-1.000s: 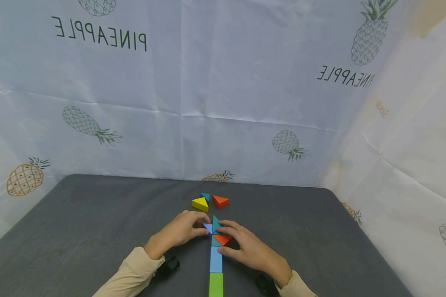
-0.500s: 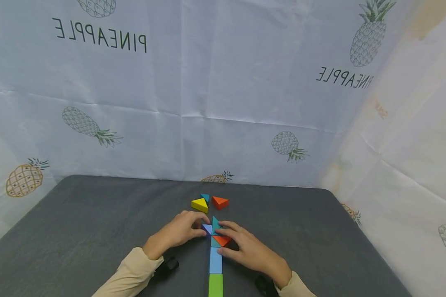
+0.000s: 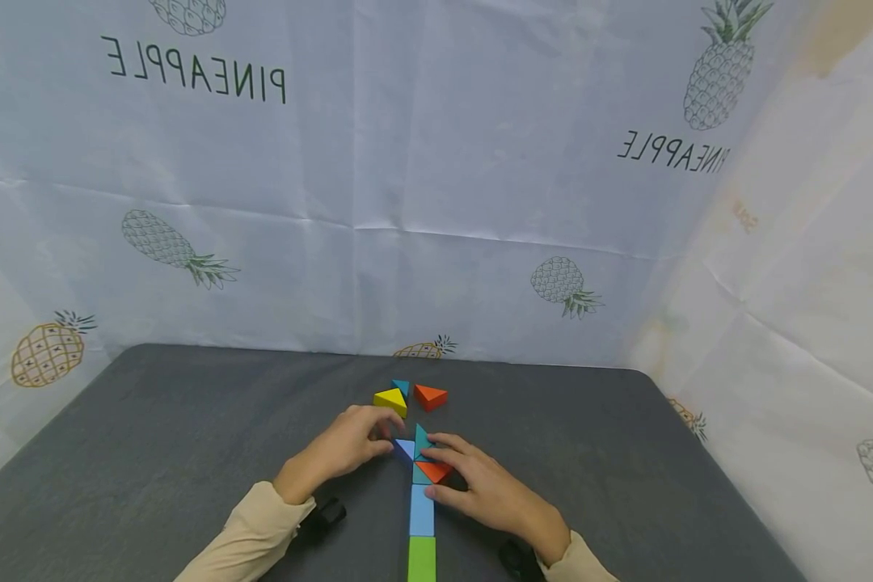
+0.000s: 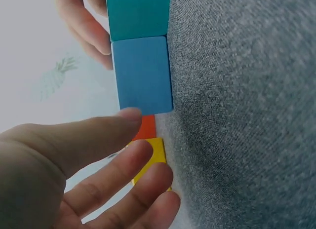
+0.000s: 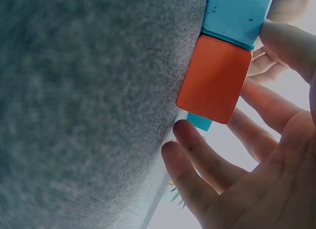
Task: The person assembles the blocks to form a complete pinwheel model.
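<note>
Right now, yellow triangular block [image 3: 391, 402] sits just beyond the left hand [image 3: 343, 443], blue triangular block [image 3: 402, 387] behind it, orange triangular block [image 3: 431, 396] to the right. Left hand released, fingers loose, just left of periwinkle triangular block [image 3: 406, 447] beside the row's far end. Right hand [image 3: 491, 489] spread, not clenched, fingers by teal triangular block [image 3: 419, 436] and red triangular block [image 3: 434, 470], thumb at light-blue block [image 3: 421, 513]. Green block [image 3: 422, 558] nearest. Table [image 3: 589, 436] extends both sides; far edge meets pineapple-print cloth [image 3: 436, 162].

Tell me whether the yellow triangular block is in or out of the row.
Out: the yellow triangular block lies beyond the row of blocks, with a gap between them.
</note>
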Motion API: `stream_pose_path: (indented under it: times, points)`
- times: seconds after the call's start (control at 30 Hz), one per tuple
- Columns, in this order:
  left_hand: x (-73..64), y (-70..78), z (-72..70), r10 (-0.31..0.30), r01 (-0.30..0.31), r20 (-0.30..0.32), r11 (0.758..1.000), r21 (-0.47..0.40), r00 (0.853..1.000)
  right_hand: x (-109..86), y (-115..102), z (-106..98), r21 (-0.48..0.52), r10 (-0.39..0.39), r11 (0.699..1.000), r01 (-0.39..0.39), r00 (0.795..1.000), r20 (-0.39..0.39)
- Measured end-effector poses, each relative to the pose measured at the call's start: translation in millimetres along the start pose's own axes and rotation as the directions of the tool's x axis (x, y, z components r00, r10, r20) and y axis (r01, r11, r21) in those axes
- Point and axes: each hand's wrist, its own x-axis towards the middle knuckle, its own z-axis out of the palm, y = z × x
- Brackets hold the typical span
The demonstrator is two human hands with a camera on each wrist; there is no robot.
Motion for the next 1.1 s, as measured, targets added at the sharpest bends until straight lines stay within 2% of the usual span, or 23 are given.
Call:
stream_pose_path:
  times: [0.5, 0.67, 0.9, 1.1]
  points:
    - [3.3, 1.4, 2.6, -0.022, 0.022, -0.121, 1.0, -0.005, 0.992, -0.3, -0.8, -0.3, 0.009, 0.002, 1.0, -0.002, 1.0, 0.001]
    - [5.7, 2.2, 2.5, -0.009, 0.007, -0.127, 1.0, -0.019, 0.992, 0.0, -0.3, -0.3, 0.009, -0.001, 1.0, 0.001, 1.0, -0.001]
    - [11.6, 3.2, 3.9, 0.039, -0.041, -0.154, 0.999, -0.012, 0.987, 0.5, 0.4, -0.2, 0.011, 0.004, 1.0, -0.005, 1.0, 0.006]
    - [20.7, 4.4, 3.9, 0.029, -0.028, -0.162, 1.0, 0.007, 0.986, 0.3, 0.2, -0.3, 0.011, 0.006, 1.0, -0.006, 1.0, 0.002]
